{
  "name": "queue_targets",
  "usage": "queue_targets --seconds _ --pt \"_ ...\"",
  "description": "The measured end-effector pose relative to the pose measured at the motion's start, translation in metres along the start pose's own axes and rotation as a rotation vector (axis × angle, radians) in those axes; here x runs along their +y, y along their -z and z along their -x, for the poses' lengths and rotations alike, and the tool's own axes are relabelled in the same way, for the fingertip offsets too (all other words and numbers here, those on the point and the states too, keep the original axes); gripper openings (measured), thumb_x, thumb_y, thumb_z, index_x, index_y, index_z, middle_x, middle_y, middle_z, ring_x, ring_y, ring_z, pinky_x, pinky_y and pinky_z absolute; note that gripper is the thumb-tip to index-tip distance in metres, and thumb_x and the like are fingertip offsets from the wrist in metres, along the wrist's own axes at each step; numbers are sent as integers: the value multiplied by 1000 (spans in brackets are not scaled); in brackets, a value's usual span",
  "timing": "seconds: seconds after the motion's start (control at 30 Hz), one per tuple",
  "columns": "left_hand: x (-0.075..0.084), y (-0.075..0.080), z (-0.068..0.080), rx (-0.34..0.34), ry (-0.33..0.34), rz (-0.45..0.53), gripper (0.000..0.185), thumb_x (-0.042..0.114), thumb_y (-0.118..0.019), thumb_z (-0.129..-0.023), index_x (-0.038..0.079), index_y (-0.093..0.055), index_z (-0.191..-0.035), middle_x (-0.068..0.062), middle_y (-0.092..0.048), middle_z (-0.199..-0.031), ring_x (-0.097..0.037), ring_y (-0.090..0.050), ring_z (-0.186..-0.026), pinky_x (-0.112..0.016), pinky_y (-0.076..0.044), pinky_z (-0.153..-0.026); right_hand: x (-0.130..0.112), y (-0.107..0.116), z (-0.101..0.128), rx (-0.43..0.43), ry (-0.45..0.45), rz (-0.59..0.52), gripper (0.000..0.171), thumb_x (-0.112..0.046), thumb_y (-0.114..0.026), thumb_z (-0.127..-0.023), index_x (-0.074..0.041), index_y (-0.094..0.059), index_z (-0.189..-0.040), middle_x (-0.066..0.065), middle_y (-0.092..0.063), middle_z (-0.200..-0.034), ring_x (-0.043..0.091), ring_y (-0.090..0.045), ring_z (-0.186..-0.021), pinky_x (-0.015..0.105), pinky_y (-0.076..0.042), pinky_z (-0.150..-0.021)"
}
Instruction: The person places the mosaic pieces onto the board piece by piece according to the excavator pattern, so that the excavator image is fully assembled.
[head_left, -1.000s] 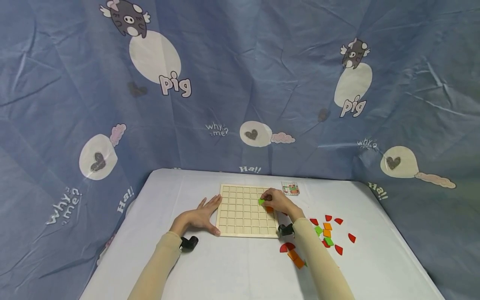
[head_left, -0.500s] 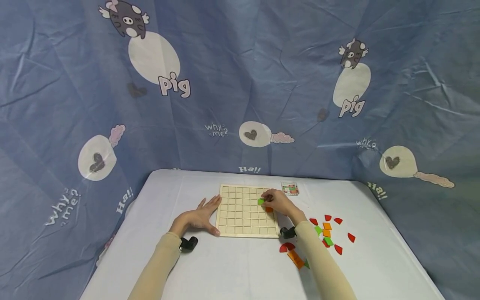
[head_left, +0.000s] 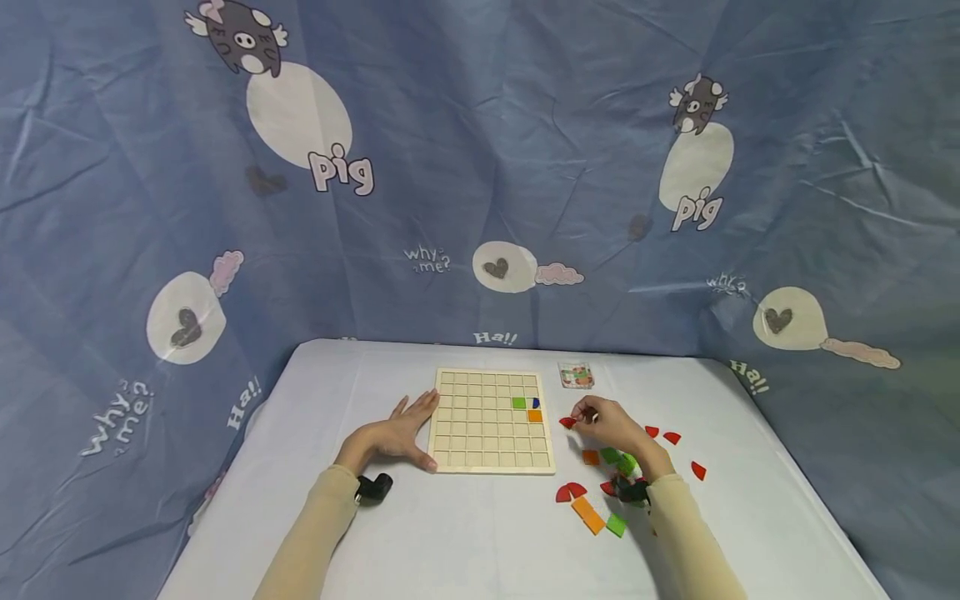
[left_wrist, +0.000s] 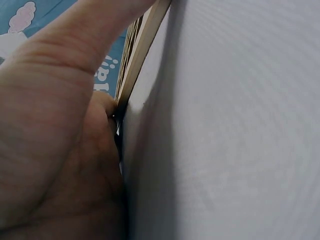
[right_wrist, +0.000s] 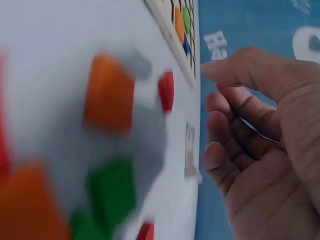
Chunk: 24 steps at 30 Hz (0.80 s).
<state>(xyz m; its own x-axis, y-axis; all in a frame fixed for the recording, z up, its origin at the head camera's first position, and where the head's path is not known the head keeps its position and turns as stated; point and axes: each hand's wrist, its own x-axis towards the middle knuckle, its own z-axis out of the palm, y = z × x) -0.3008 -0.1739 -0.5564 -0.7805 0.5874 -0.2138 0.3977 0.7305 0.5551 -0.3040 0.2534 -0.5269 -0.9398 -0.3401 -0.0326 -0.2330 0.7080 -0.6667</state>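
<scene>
Now picking step: right hand (head_left: 611, 423) empty, fingers loosely curled, hovers over red piece (head_left: 567, 422) at board's (head_left: 491, 421) 3 o'clock. Left hand (head_left: 397, 435) flat, steadies board's 9 o'clock edge. Next: pinch piece, seat beside green tile (head_left: 518, 402).

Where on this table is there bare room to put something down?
Bare cloth runs along the near edge of the table, between the two sleeves, and across the far left corner beyond the left hand. It is crowded right of the wooden grid board, where loose coloured tiles lie around the right hand.
</scene>
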Motion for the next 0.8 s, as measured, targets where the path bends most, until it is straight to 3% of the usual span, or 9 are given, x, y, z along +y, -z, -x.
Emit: queue_targets --seconds 0.33,0.57,0.8 --pt "1 1 1 1 9 2 136 57 -83 -63 2 1 -154 -11 7 -163 -28 7 -151 -53 12 -120 36 20 45 -28 -134 26 20 -16 -73 -84 -10 -64 -101 0 -61 -89 15 -54 -80 24 -48 -70" --pt "-1 1 2 2 -3 1 136 57 -83 -63 2 1 -154 -12 8 -163 -29 8 -151 -54 12 -120 42 16 53 -64 -127 29 27 -10 -74 -79 -10 -64 -104 1 -60 -94 17 -51 -84 27 -48 -76" --pt "-1 -2 1 15 -10 9 135 57 -84 -63 2 0 -154 -11 6 -163 -29 6 -151 -54 11 -120 40 16 54 -83 -142 43 34 -16 -81 -75 -11 -63 -103 1 -58 -93 17 -51 -85 26 -48 -76"
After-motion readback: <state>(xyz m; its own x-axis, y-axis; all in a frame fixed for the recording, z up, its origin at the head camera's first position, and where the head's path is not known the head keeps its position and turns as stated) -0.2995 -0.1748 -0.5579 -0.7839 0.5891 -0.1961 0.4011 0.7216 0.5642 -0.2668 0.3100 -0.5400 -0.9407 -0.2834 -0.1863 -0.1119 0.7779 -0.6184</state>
